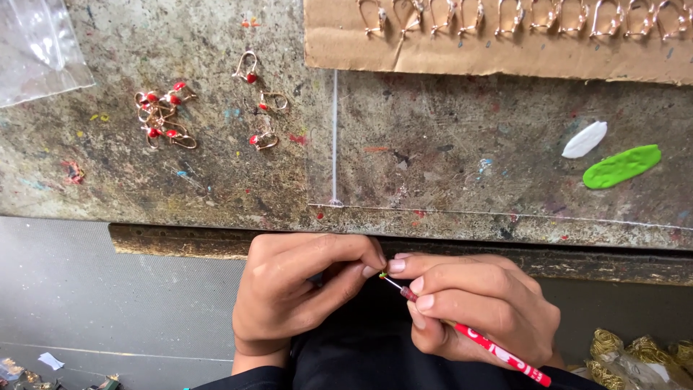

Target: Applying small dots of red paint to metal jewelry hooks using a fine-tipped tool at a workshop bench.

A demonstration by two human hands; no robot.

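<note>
My right hand grips a thin red pen-like tool whose fine tip carries a green dab and points at my left hand's fingertips. My left hand is pinched shut on something very small, mostly hidden by the fingers. Both hands sit just below the front edge of the paint-stained workbench. On the bench at upper left lie several gold hooks with red drops, some clustered, some loose.
A cardboard strip at the top holds a row of bare gold hooks. A green paint blob and a white one lie at right. A clear plastic bag is at top left. Gold bundles sit at bottom right.
</note>
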